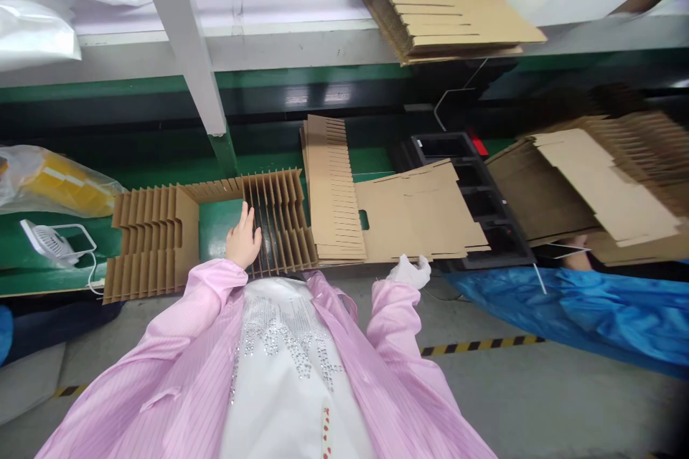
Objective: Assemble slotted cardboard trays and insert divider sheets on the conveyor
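Note:
My left hand (244,238) is bare, with its fingers stretched out against the left side of a group of slotted cardboard dividers (277,219). To its left stands another group of upright cardboard dividers (148,233), joined to the first by a notched strip (215,188) at the back. My right hand (410,271) wears a white glove and is closed at the front edge of a flat cardboard sheet (414,211); its fingertips are partly hidden. Between my hands, a stack of slotted cardboard strips (334,193) overlaps the sheet's left end.
A black compartmented tray (503,229) stands to the right, beside more cardboard (603,186) and a person in a blue sleeve (581,308). A stack of slotted cardboard (430,7) overhangs the shelf above. At left are a small white fan (51,242) and a bagged yellow item (67,183).

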`<action>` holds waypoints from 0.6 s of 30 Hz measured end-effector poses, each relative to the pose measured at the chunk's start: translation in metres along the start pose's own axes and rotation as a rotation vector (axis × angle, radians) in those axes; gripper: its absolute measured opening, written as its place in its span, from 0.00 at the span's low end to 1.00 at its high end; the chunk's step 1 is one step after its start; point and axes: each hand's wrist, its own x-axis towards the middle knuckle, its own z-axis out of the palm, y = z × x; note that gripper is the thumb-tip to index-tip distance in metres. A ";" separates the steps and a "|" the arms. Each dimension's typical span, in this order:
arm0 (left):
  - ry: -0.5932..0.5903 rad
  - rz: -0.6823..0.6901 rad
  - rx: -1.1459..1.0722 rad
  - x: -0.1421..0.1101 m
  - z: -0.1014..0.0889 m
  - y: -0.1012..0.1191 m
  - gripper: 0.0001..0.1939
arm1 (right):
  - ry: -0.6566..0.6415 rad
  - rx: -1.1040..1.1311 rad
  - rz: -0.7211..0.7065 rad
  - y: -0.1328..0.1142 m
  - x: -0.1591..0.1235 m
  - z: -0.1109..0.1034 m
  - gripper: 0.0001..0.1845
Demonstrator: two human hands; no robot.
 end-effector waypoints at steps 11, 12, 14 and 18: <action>0.065 -0.021 -0.083 0.000 -0.015 0.006 0.29 | -0.034 0.053 -0.033 -0.044 -0.020 0.012 0.26; 0.099 0.011 -0.147 -0.001 -0.021 0.011 0.29 | -0.004 0.054 -0.099 -0.054 -0.023 0.008 0.26; 0.122 0.139 -0.361 -0.006 -0.035 0.024 0.30 | 0.032 0.039 -0.366 -0.077 -0.035 -0.003 0.23; -0.188 0.361 -1.069 -0.016 -0.060 0.057 0.38 | -0.147 -0.050 -1.270 -0.133 -0.083 -0.019 0.15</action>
